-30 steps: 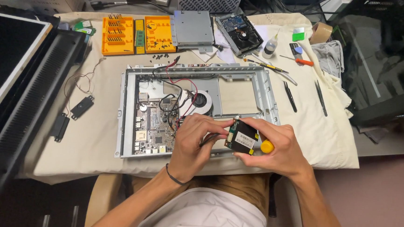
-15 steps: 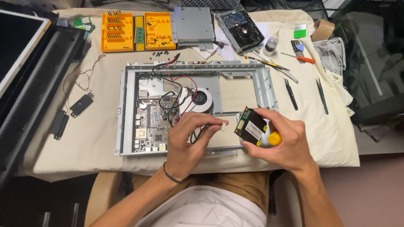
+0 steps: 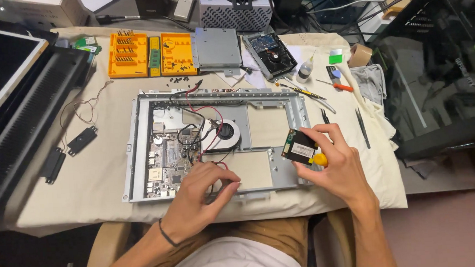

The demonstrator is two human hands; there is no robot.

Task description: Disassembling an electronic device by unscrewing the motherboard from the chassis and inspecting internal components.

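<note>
board (image 3: 299, 147) moved right | small, black, labelled | right hand (image 3: 336, 168) grip holds it | left hand (image 3: 197, 199) grip empty

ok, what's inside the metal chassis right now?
In the chassis: green mainboard at left, round fan mid, red and black wires, two bare tan openings. The left hand covers the front edge, so what lies beneath it can't be seen.
</note>
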